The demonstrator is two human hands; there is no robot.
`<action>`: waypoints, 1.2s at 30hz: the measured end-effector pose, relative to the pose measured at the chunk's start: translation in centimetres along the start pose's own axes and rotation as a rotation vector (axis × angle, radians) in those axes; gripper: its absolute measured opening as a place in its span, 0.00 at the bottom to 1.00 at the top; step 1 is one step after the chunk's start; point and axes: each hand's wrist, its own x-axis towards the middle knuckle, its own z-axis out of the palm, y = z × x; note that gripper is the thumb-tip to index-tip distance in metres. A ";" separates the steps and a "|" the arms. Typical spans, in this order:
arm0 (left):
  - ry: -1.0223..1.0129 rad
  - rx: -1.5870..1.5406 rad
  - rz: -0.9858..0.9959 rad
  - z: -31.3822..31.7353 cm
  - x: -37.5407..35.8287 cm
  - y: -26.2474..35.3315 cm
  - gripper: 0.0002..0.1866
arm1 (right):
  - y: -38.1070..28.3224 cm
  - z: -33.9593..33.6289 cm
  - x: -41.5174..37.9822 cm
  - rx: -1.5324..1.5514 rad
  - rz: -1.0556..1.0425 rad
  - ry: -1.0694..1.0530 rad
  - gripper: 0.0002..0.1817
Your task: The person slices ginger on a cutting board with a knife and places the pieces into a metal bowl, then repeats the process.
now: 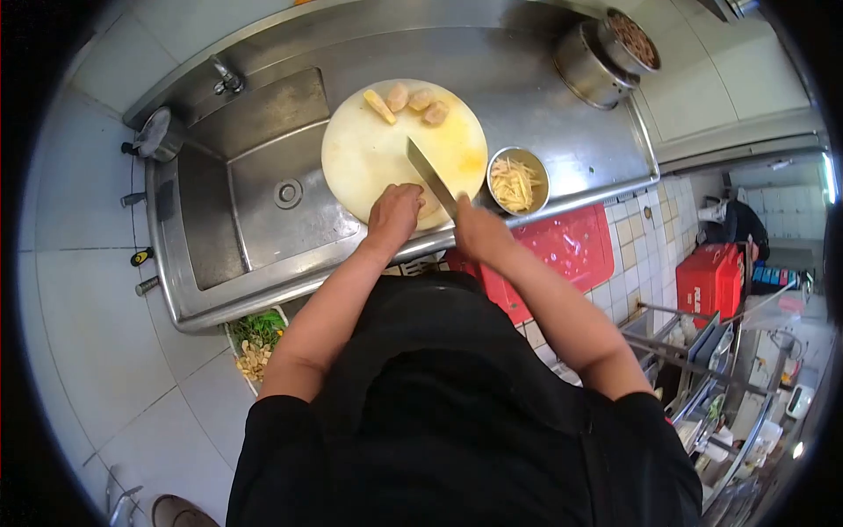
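Observation:
My right hand point(481, 230) is wrapped round the handle of a kitchen knife point(428, 172), whose blade points away across the round white cutting board point(351, 167). Close to the blade, the curled fingers of my left hand point(397, 211) press on a pale root-vegetable piece point(429, 207) at the board's near edge, partly hidden by the hand. Along the far side of the board lie several pale tan pieces point(421, 99) and a longer yellow cut piece point(379, 106). Just right of the board stands a metal bowl point(545, 182) with thin pale-yellow strips point(514, 184).
The board rests on a steel counter point(527, 97) beside a sink basin point(290, 233) with a tap point(226, 77). Steel pots point(590, 70) stand at the far right. Below are a red plastic surface point(571, 246) and a container of greens point(259, 328). A person point(739, 224) is in the background.

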 end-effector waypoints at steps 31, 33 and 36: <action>-0.012 0.105 0.008 -1.1 1.1 0.8 0.11 | -2.4 -3.7 -0.1 -0.007 0.114 -0.188 0.12; -0.074 0.106 -0.037 -1.2 0.9 0.9 0.11 | -1.5 -1.4 -1.8 -0.017 0.123 -0.192 0.12; -0.062 0.082 -0.022 -1.0 0.9 0.6 0.09 | -0.3 0.7 -1.1 0.039 0.201 -0.154 0.13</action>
